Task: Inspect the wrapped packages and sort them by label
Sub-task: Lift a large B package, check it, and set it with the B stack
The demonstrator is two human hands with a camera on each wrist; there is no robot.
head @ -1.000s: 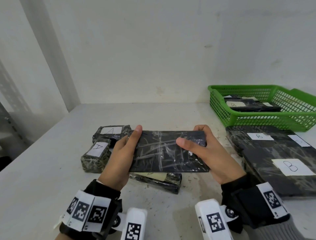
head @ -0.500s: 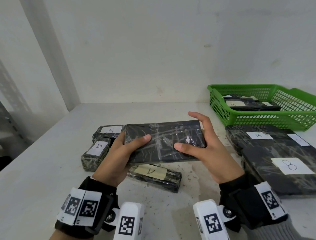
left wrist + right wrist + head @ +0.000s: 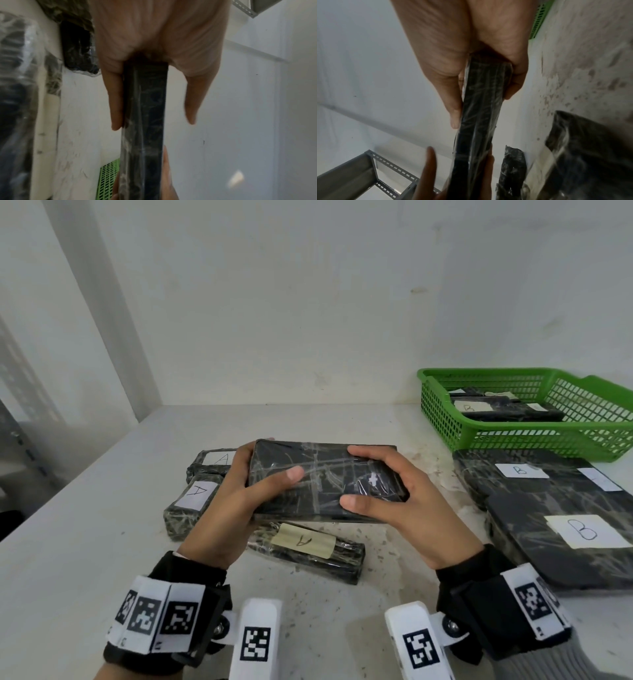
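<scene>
A flat black package (image 3: pixel 325 477) wrapped in clear film is held above the table between both hands, and no label shows on its upper face. My left hand (image 3: pixel 236 501) grips its left end with the thumb on top. At the right end my right hand (image 3: pixel 394 494) grips it with thumb and fingers. The wrist views show the package edge-on (image 3: pixel 144 121) (image 3: pixel 481 108), clamped between fingers and thumb. Three packages labelled A lie under and left of it: one (image 3: pixel 308 546) below, two (image 3: pixel 191 505) (image 3: pixel 212 460) to the left.
Large flat packages labelled B (image 3: pixel 565 518) are stacked on the table at the right. A green plastic basket (image 3: pixel 445 419) at the back right holds more packages labelled B. A white wall closes the back. Grey shelf framing (image 3: pixel 351 173) stands on the left.
Both hands have tilted the package, its top face turning from facing me to lying flatter, and lowered it. The package labelled A beneath it has come into full view.
</scene>
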